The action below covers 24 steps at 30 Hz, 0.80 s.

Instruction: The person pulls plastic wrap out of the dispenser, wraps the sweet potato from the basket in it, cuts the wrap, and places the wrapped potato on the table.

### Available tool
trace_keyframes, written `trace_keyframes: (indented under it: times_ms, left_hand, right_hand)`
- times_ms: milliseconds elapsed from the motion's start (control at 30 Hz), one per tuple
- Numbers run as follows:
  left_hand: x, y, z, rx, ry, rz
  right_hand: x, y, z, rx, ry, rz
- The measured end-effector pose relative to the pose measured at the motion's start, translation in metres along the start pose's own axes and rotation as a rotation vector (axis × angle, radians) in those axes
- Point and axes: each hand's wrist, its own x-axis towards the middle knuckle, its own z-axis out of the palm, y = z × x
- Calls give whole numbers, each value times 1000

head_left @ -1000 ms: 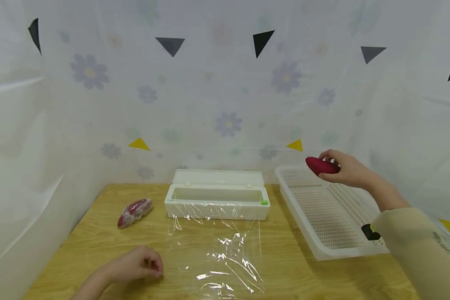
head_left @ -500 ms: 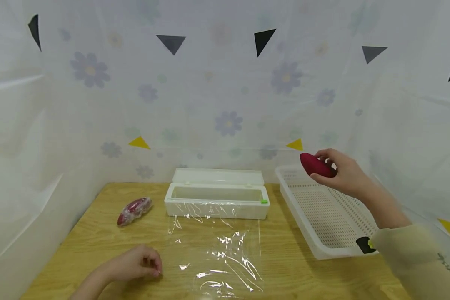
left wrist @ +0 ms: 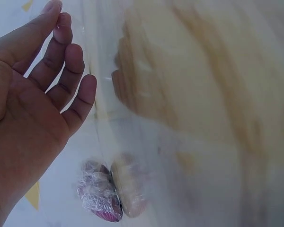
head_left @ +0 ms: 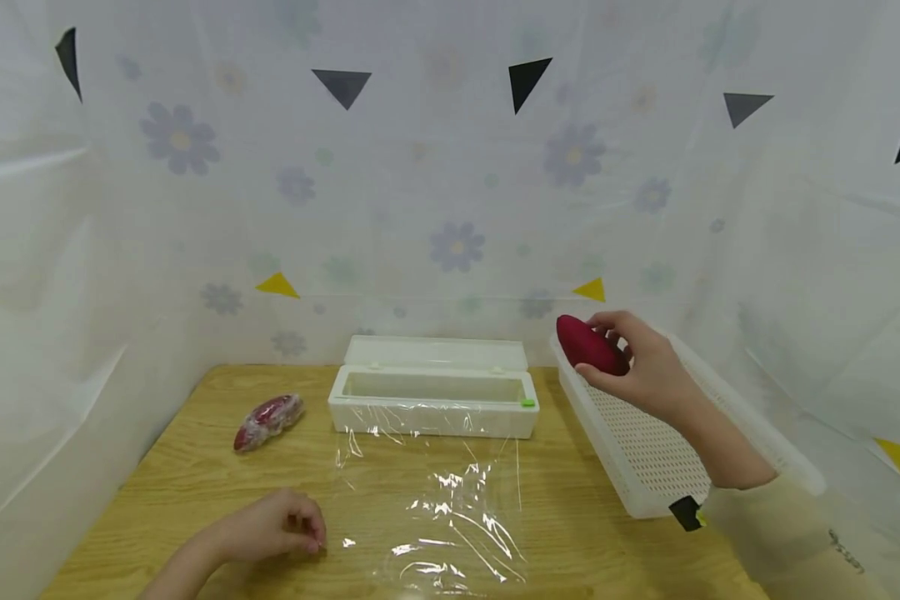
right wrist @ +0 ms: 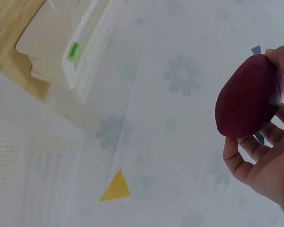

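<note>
In the head view, my right hand (head_left: 637, 371) grips a dark red sweet potato (head_left: 591, 344) above the far left rim of the white basket. The right wrist view shows the thumb at one end of the smooth sweet potato (right wrist: 250, 97) and curled fingers beneath. My left hand (head_left: 270, 529) is low over the table, thumb and index fingertips pinched at the left edge of the clear plastic wrap (head_left: 450, 508). This wrap spreads toward me from a white dispenser box (head_left: 433, 421) whose lid stands raised. Another sweet potato (head_left: 268, 422), wrapped in film, lies at the left.
The white perforated basket (head_left: 648, 442) stands on the right of the wooden table (head_left: 570, 533). A green slider (head_left: 528, 402) sits at the box's right end. White flowered sheeting (head_left: 390, 208) encloses the back and sides.
My right hand has carried the sweet potato left and slightly down, from over the basket's inside to its far left rim. The left hand has stayed in place.
</note>
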Motion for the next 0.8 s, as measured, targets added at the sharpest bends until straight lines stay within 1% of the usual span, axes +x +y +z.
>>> trace_keyframes:
  times_ms: [200,367,500,633,800]
  left_hand:
    - [0,1,-1,-5,-3,10]
    - [0,3,-2,20,9,12]
    - [0,5,-1,40,19,10]
    - [0,5,-1,34,19,3]
    - [1,4,-1,13,12,-11]
  right_hand:
    - [1,-20,18,39,13,-31]
    - [-1,-39,36,80,-6,-44]
    - [-3,-53,50,123,-35,-36]
    - [-7,-65,68,168,-78,-30]
    - [-12,-74,92,174,-138,-33]
